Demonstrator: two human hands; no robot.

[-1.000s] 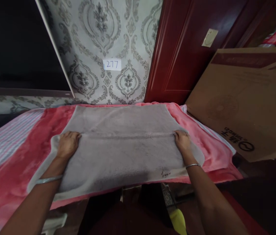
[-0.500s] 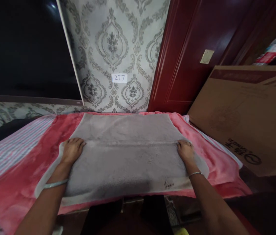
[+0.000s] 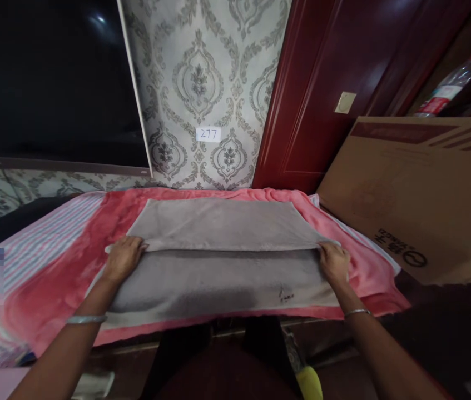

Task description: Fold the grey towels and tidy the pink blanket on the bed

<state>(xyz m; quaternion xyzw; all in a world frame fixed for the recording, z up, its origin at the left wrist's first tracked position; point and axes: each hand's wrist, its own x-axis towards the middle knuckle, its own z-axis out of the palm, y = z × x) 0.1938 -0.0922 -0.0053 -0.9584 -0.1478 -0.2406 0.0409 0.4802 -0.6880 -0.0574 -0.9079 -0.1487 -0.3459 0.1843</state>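
Note:
A grey towel (image 3: 218, 225) lies over pink and red bedding, with a small dark motif near its front right corner. A straight folded edge crosses its middle from side to side, slightly raised, with a shadow under it. My left hand (image 3: 124, 256) pinches the left end of this edge, its fingers closed on the cloth. At the other end, my right hand (image 3: 334, 261) grips the same edge, fingers closed too. Each wrist wears a bangle. The fingertips under the cloth are partly hidden.
Beneath the towel is a pink blanket (image 3: 368, 278) with a striped part (image 3: 58, 225) at the left. A large cardboard box (image 3: 419, 194) stands at right, a plastic bottle (image 3: 447, 91) behind it. A dark television screen (image 3: 51, 83) is at the upper left, beside a patterned wall.
The towel's folded edge has lifted and now stands out more, with a darker shadow below it. My right hand has shifted outward to the right along with it.

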